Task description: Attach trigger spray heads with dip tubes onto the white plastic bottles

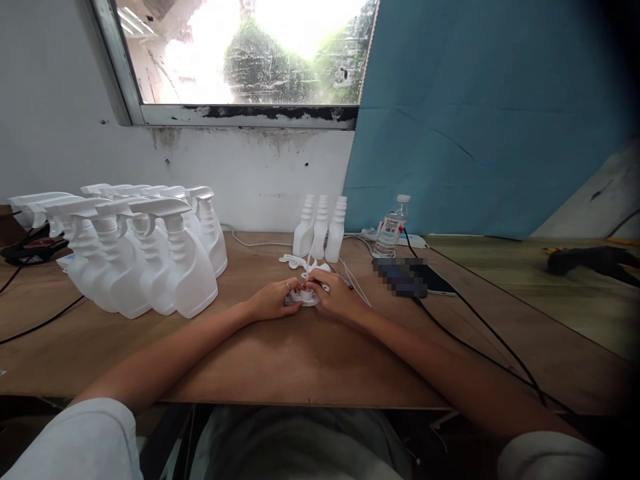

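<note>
Both hands meet over a small white plastic part (309, 299) at the middle of the table. My left hand (274, 299) has its fingers closed on the left side of this part. From the right, my right hand (332, 292) pinches at its top, where a thin white tube (309, 257) rises between the hands. Just behind the fingers lie white spray trigger pieces (294, 261). Fingers cover much of the white part, so its exact shape is unclear.
Several white spray bottles with trigger heads (195, 273) stand at the left. Three headless white bottles (321, 233) stand near the wall. A clear water bottle (391, 230), a phone (435, 280) and black cables lie to the right on the brown table (300, 367).
</note>
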A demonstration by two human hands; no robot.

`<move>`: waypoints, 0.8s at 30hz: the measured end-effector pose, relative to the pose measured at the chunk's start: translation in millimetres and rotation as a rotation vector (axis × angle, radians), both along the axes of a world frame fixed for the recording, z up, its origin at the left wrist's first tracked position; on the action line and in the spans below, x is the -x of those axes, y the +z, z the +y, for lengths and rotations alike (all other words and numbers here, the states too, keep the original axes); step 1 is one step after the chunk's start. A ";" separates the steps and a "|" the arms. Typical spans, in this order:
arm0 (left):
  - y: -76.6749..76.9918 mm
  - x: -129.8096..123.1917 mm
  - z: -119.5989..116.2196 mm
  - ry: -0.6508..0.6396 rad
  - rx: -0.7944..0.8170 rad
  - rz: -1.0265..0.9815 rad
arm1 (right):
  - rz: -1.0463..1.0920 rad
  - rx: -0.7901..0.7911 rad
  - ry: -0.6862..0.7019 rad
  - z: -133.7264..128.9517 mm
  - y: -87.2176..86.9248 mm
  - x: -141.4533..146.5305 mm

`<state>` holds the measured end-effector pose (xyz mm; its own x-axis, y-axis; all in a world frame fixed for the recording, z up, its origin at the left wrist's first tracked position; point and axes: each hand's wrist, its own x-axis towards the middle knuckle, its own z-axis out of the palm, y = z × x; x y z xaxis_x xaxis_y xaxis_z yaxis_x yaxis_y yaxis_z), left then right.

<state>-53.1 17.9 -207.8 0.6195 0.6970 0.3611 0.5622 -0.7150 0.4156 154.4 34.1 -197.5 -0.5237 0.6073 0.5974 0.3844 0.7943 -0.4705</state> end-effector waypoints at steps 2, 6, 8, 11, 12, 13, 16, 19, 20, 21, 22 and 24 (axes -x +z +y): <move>0.2 -0.1 -0.3 0.006 0.043 -0.030 | -0.001 -0.001 0.013 1.3 -2.6 -3.2; -1.9 -1.3 2.4 -0.015 0.097 -0.198 | 0.065 -0.033 0.036 0.4 -2.1 -15.9; -2.5 -3.2 4.3 -0.015 0.089 -0.319 | -0.012 -0.141 0.049 -1.3 1.6 -23.6; -1.7 -10.0 6.6 -0.048 0.148 -0.465 | -0.322 -0.364 0.054 -1.7 6.1 -32.1; -1.1 -13.6 7.9 -0.071 0.187 -0.497 | -0.399 -0.419 0.034 -0.8 6.3 -33.7; -0.4 -17.7 10.1 -0.098 0.229 -0.525 | -0.439 -0.462 0.004 0.5 6.0 -34.8; 2.8 -32.1 25.5 -0.132 0.294 -0.631 | -0.411 -0.535 -0.102 5.4 4.9 -37.2; 9.6 -43.9 57.5 0.171 0.137 -0.648 | -0.318 -0.587 -0.205 8.7 9.1 -42.7; 12.6 -46.0 70.9 0.327 0.058 -0.598 | -0.287 -0.608 -0.236 9.3 11.6 -45.5; 15.6 -47.0 84.8 0.428 0.016 -0.564 | -0.260 -0.632 -0.258 9.7 14.3 -48.7; 18.2 -47.0 98.5 0.494 -0.006 -0.535 | -0.235 -0.653 -0.272 10.0 16.9 -51.9; 21.1 -45.4 123.4 0.567 -0.004 -0.482 | -0.182 -0.668 -0.291 10.6 20.9 -58.1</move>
